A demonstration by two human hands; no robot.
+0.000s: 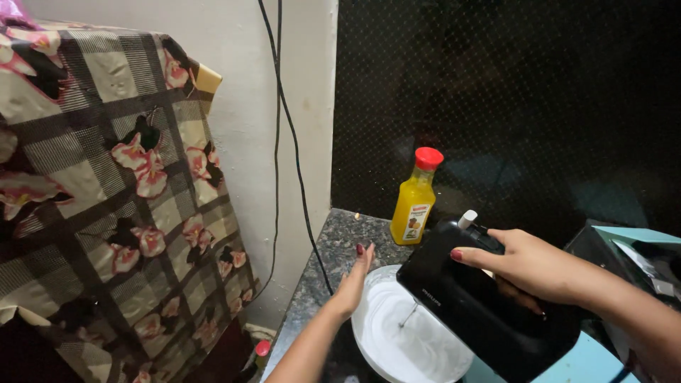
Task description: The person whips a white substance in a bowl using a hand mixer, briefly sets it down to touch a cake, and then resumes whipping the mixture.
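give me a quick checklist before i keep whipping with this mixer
1. Right hand on the black hand mixer: ok, wrapped around the handle.
2. Left hand steadying the white bowl: ok, palm against the rim.
3. Beaters in the white mixture: ok, a shaft dips in.
4. Left fingers away from the beaters: ok, outside the rim.
5. Yellow bottle capped and upright: ok.
6. Mixer cord routing: cannot tell.

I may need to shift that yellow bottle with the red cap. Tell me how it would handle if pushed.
The yellow bottle is tall and narrow and stands upright on the stone counter, so a push near the red cap would probably tip it. It looks nearly full, so likely heavy for its size. Its smooth sides may be a bit slippery.
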